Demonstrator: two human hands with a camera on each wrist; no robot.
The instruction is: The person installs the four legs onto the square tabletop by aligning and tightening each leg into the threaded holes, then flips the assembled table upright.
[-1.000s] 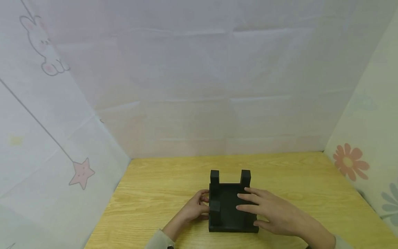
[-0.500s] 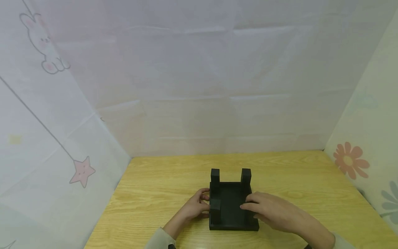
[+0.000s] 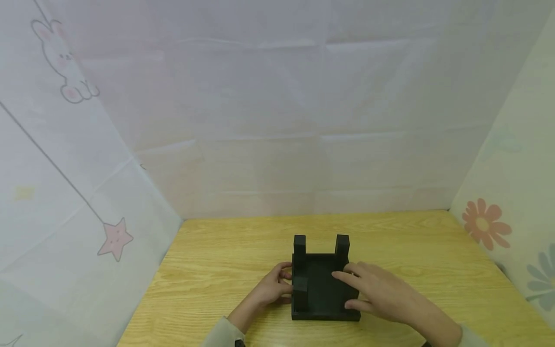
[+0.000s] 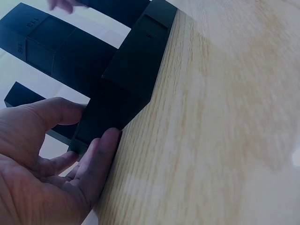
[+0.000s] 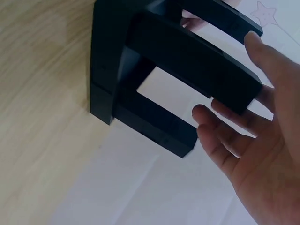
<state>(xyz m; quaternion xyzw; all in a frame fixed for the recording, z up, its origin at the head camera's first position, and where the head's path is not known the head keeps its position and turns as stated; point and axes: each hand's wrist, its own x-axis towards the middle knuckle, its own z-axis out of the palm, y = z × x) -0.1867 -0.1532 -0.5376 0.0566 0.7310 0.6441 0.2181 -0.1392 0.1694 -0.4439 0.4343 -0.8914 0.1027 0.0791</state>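
Note:
A black square frame [image 3: 323, 315], with a flat base and upright posts at its corners like an upturned small stool, stands on the wooden table. My left hand [image 3: 270, 289] holds its left side; in the left wrist view the thumb lies at the base's upper edge and the fingertips [image 4: 110, 136] along its lower edge. Over the right side hovers my right hand [image 3: 377, 291], fingers spread around the end of the near right post [image 5: 197, 65]. That post is mostly hidden by the hand in the head view.
The wooden table [image 3: 217, 250] meets a pale cloth backdrop [image 3: 260, 159] at the back. Patterned cloth walls, with a pink star [image 3: 115, 239] on the left and a red flower [image 3: 485, 224] on the right, border both sides.
My right hand first drew its fingers in and back toward the right post, then spread them again over it. The left hand and the black frame stay in place.

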